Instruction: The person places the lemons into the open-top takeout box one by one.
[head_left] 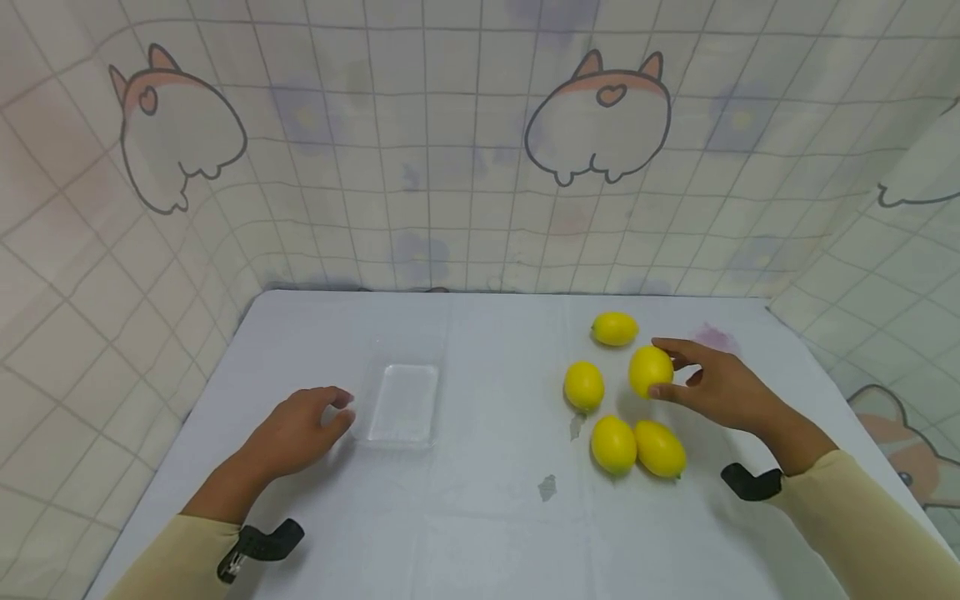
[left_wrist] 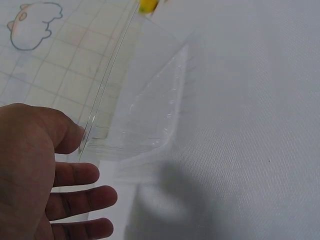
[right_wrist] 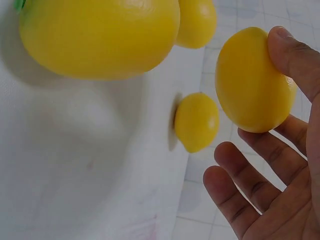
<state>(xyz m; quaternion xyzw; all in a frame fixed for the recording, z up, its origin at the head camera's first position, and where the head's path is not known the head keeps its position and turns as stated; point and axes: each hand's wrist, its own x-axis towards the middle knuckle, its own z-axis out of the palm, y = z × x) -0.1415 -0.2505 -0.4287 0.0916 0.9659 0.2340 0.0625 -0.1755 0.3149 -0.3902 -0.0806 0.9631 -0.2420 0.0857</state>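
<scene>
Between thumb and fingers, my right hand [head_left: 723,387] pinches a yellow lemon [head_left: 650,372]; in the right wrist view this lemon [right_wrist: 255,80] shows whole, with the other fingertips spread below it. Several more lemons lie around it on the white table: one behind [head_left: 614,329], one to the left [head_left: 583,386], and a touching pair [head_left: 613,445] in front. Over at the left, my left hand [head_left: 300,429] hovers beside a clear plastic box [head_left: 405,443], fingers loosely bent and holding nothing. In the left wrist view its thumb overlaps the rim of the box [left_wrist: 172,115].
White cloth covers the table [head_left: 495,517], with small grey patches [head_left: 547,487] near the middle and a pinkish stain [head_left: 716,337] at the back right. A tile-patterned curtain [head_left: 465,167] with cartoon animals surrounds the back and sides.
</scene>
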